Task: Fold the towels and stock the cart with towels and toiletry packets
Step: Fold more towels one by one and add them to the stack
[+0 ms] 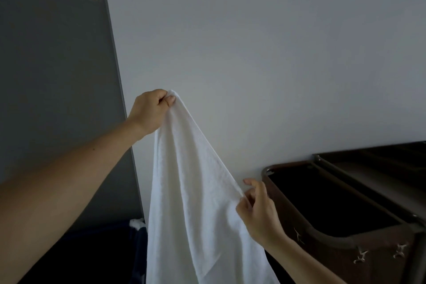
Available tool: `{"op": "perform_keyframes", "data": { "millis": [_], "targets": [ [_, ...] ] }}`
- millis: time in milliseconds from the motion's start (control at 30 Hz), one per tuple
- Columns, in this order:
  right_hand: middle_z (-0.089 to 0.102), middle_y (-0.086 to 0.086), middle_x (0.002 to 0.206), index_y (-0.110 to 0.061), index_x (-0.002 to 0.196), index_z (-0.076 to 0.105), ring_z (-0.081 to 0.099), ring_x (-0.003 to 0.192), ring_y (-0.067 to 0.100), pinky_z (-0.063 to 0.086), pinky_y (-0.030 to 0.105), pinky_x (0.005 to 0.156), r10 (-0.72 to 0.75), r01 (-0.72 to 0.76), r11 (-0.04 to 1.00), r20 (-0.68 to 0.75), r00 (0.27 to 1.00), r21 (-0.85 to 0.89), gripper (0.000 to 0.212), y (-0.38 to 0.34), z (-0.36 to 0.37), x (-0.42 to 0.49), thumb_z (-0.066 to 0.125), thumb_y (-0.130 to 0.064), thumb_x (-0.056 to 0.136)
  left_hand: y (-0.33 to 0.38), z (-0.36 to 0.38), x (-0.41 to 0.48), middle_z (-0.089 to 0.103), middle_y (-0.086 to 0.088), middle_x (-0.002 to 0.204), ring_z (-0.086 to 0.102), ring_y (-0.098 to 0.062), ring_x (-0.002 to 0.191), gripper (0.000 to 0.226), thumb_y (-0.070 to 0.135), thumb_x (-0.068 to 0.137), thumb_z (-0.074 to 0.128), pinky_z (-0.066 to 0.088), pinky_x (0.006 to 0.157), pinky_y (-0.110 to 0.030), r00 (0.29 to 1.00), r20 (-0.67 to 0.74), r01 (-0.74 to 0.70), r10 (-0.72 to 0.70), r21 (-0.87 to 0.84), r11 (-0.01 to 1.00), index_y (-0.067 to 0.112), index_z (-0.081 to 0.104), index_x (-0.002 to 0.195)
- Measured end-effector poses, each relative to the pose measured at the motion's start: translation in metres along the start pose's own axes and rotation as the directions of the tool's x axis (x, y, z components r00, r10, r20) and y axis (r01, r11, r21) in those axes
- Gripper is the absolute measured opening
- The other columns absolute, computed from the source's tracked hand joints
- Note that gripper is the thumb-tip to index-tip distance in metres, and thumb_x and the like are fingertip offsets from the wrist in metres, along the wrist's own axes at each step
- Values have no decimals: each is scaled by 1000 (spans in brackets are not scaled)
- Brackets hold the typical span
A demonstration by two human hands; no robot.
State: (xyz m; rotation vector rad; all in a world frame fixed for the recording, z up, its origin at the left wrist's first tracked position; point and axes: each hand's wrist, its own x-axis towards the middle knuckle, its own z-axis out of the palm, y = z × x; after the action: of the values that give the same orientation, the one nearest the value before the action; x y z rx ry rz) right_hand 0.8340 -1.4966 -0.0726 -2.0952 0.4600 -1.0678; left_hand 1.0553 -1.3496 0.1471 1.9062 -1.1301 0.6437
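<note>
L hand [151, 110] pinches the white towel [196, 203] by its top corner, held high. R hand [258, 212] grips towel's edge lower down, just beside the brown cart [341, 240].

Housekeeping service room: bare white wall [253, 41], brown fabric-sided cart [380, 272], white towel [196, 191]

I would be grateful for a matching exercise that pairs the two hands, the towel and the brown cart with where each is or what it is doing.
Things:
1. left hand
2. right hand
3. white towel
4. brown cart

States:
A. hangs down from a raised corner
B. stands at the right, by the wall
C. pinches the towel's top corner, held high
D. pinches the towel's side edge, lower down

Pairs: 1-C, 2-D, 3-A, 4-B
</note>
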Motion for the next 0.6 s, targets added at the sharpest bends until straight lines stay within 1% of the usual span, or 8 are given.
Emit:
{"op": "perform_keyframes", "data": {
  "millis": [100, 167, 233, 300, 367, 400, 467, 600],
  "targets": [
    [53, -10, 68, -38, 115, 41, 57, 62, 4, 40, 9, 52, -181, 181, 983, -36, 983, 2, 36, 0, 6, -12, 60, -15, 96, 1, -1, 5, 38, -4, 61, 34, -15, 56, 43, 27, 102, 51, 25, 46, -20, 998, -62, 24, -25, -18, 1000, -7, 47, 76],
    [61, -19, 88, -45, 110, 44, 61, 76, 1, 43, 7, 59, -197, 197, 980, 2, 980, -11, 27, 3, 7, -17, 62, -30, 96, 4, -4, 9, 35, -1, 58, 32, -14, 54, 44, 26, 102, 51, 25, 43, -18, 994, -103, 21, -25, -41, 999, -8, 46, 74],
    [59, -33, 101, -43, 110, 48, 60, 86, -6, 44, 5, 67, -192, 193, 980, 35, 981, -55, 23, 9, 9, -21, 64, -43, 93, 6, -6, 12, 33, 1, 57, 31, -13, 53, 44, 25, 102, 50, 26, 42, -17, 992, -124, 8, -13, -44, 999, -8, 45, 73],
    [57, -32, 92, -40, 107, 51, 59, 87, -8, 45, 6, 67, -163, 167, 983, 67, 984, -75, 27, 14, 11, -22, 64, -55, 89, 8, -5, 12, 33, 1, 57, 31, -13, 53, 44, 25, 102, 50, 26, 43, -17, 993, -121, -11, 6, -41, 999, -6, 45, 72],
    [50, -27, 75, -38, 86, 51, 56, 71, -1, 40, 10, 58, -203, 211, 971, 73, 976, -114, 21, 18, 14, -22, 63, -55, 88, 9, -2, 11, 33, 1, 56, 31, -12, 53, 43, 25, 102, 50, 26, 43, -17, 993, -116, -27, 21, -46, 999, -2, 43, 69],
    [46, -23, 68, -38, 75, 46, 51, 62, 3, 35, 13, 53, -216, 223, 968, 74, 974, -117, 27, 21, 16, -21, 65, -50, 90, 9, -1, 10, 32, 1, 56, 31, -12, 53, 43, 25, 102, 50, 26, 43, -16, 993, -112, -29, 23, -47, 998, 1, 43, 68],
    [45, -16, 61, -37, 61, 41, 42, 53, 6, 30, 19, 50, -141, 144, 989, 54, 989, -47, 41, 27, 18, -22, 66, -38, 94, 8, 1, 10, 33, 0, 56, 31, -13, 53, 42, 25, 102, 50, 26, 42, -16, 994, -104, -21, 17, -43, 999, 3, 43, 67],
    [40, -13, 50, -27, 58, 51, 36, 48, 3, 29, 17, 46, 143, -135, 972, -30, 989, 190, 40, 32, 11, -18, 63, -29, 96, 2, -1, 8, 31, -1, 57, 30, -14, 53, 43, 24, 103, 50, 25, 43, -16, 996, -86, -1, -1, -27, 1000, 9, 37, 65]
  ]
}}
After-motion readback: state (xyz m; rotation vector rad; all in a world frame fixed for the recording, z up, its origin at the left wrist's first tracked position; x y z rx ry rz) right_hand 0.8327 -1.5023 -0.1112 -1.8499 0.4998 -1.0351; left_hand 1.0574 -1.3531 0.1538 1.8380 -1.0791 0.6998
